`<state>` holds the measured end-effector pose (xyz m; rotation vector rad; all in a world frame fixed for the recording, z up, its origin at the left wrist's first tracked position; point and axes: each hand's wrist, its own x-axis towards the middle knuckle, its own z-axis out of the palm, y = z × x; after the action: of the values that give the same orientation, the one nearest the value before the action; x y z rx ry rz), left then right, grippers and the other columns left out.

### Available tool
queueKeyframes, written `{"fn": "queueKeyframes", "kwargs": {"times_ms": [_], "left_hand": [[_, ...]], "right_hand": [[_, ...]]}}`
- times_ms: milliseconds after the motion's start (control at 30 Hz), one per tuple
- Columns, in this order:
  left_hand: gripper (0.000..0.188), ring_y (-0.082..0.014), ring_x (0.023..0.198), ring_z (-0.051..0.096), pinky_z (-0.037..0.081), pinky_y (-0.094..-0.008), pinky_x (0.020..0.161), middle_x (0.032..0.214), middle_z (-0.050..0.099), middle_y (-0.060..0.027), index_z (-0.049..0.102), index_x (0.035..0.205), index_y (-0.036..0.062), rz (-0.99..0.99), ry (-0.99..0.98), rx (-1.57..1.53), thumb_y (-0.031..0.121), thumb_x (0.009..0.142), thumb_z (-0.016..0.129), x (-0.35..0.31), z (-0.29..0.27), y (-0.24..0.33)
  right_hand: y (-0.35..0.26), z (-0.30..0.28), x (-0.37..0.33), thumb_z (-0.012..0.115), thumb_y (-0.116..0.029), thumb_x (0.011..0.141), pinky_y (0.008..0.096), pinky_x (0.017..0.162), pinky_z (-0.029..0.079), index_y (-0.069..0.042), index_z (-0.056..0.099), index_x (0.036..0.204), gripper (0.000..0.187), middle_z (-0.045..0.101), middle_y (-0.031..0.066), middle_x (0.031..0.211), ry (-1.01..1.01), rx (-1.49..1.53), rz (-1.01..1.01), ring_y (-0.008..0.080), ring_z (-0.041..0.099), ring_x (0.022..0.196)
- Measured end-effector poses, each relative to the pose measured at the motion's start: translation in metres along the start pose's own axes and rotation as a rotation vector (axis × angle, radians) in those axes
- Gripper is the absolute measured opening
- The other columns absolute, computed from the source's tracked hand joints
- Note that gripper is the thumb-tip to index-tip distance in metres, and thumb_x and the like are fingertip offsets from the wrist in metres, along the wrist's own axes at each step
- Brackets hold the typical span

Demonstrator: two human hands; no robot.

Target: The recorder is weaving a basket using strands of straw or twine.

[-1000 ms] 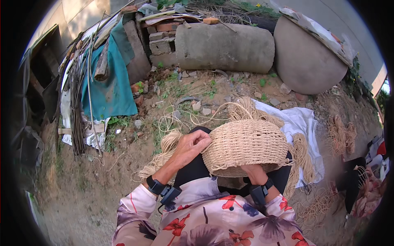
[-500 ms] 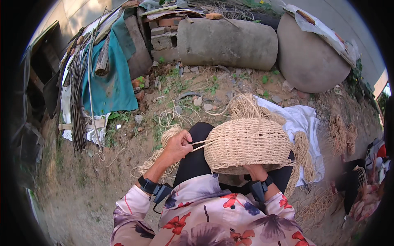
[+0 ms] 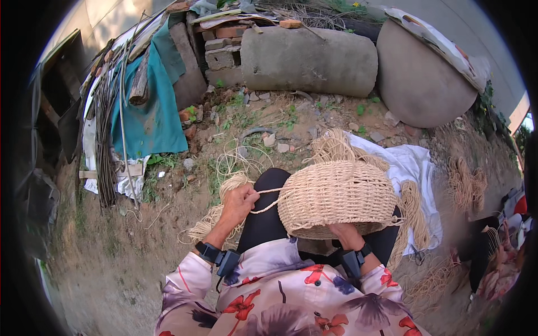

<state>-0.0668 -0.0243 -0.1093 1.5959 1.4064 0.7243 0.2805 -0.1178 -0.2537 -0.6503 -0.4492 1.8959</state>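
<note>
On my lap rests a round woven basket (image 3: 339, 193) of pale twisted cord, its open side tipped toward me. My left hand (image 3: 240, 203) is closed on a strand of cord (image 3: 269, 191) that runs to the basket's left side; two lengths spread apart between hand and weave. My right hand (image 3: 347, 235) reaches inside the basket's opening from below. The wall hides its fingers, so their grip does not show. Just beyond the basket lies a thick hank of the same cord (image 3: 336, 147).
Loose cord (image 3: 230, 185) lies beside my left knee. At right, a white sheet (image 3: 412, 168) carries another cord hank (image 3: 413, 215). Part of another person (image 3: 499, 263) shows at far right. A concrete cylinder (image 3: 308, 60), a round slab (image 3: 426, 78) and teal cloth (image 3: 148, 112) line the back.
My left hand has shifted slightly left and down. The two lengths of cord, close together before, now spread wider and the lower one sags. The basket stays almost where it was.
</note>
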Motion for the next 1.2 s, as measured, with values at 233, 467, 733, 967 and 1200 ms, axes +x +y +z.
{"fn": "queueKeyframes", "kwargs": {"times_ms": [233, 467, 733, 967, 1200], "left_hand": [[0.013, -0.0279, 0.071, 0.067, 0.053, -0.0354, 0.066, 0.082, 0.069, -0.0088, 0.069, 0.093, 0.0048, 0.517, 0.167, 0.38, 0.014, 0.084, 0.071, -0.01, -0.01, 0.03], [0.013, -0.0156, 0.062, 0.063, 0.049, -0.032, 0.059, 0.072, 0.066, -0.0091, 0.068, 0.095, 0.0012, 0.628, 0.045, 0.078, 0.011, 0.087, 0.07, -0.002, 0.018, 0.022], [0.029, -0.0296, 0.077, 0.071, 0.057, -0.0379, 0.07, 0.092, 0.073, -0.0143, 0.072, 0.099, 0.0056, -0.287, -0.101, 0.691, 0.028, 0.08, 0.073, -0.009, -0.075, -0.119], [0.023, -0.0181, 0.074, 0.066, 0.052, -0.0326, 0.065, 0.092, 0.07, -0.0106, 0.067, 0.108, 0.003, 0.503, 0.019, 0.143, 0.014, 0.088, 0.069, -0.004, 0.008, 0.029], [0.016, -0.0077, 0.053, 0.057, 0.047, -0.0225, 0.051, 0.066, 0.061, -0.0002, 0.066, 0.09, 0.0034, 0.078, -0.062, -0.222, 0.019, 0.093, 0.067, 0.003, -0.011, -0.056]], "right_hand": [[-0.005, 0.03, -0.001, 0.046, -0.012, 0.101, 0.0333, 0.112, 0.035, -0.002, 0.05, 0.134, 0.035, 0.053, 0.0095, 0.135, -0.01, -0.994, -0.159, 0.0218, 0.046, 0.13], [-0.008, 0.02, -0.005, 0.037, -0.011, 0.102, 0.0343, 0.114, 0.033, -0.001, 0.048, 0.137, 0.038, 0.051, 0.0111, 0.138, -0.033, -1.316, -0.223, 0.0241, 0.042, 0.135], [-0.014, 0.013, -0.013, 0.041, -0.009, 0.097, 0.0345, 0.114, 0.035, -0.002, 0.049, 0.137, 0.042, 0.053, 0.0127, 0.134, -0.018, -1.289, -0.079, 0.0273, 0.045, 0.131], [-0.004, -0.002, -0.004, 0.049, -0.011, 0.085, 0.0378, 0.11, 0.038, -0.001, 0.054, 0.133, 0.048, 0.053, 0.0162, 0.132, -0.061, -1.37, -0.241, 0.0304, 0.047, 0.128], [-0.003, 0.023, -0.016, 0.042, -0.01, 0.099, 0.0365, 0.102, 0.041, -0.001, 0.058, 0.122, 0.029, 0.058, 0.0151, 0.118, 0.089, -0.778, -0.275, 0.0284, 0.053, 0.115]]}}
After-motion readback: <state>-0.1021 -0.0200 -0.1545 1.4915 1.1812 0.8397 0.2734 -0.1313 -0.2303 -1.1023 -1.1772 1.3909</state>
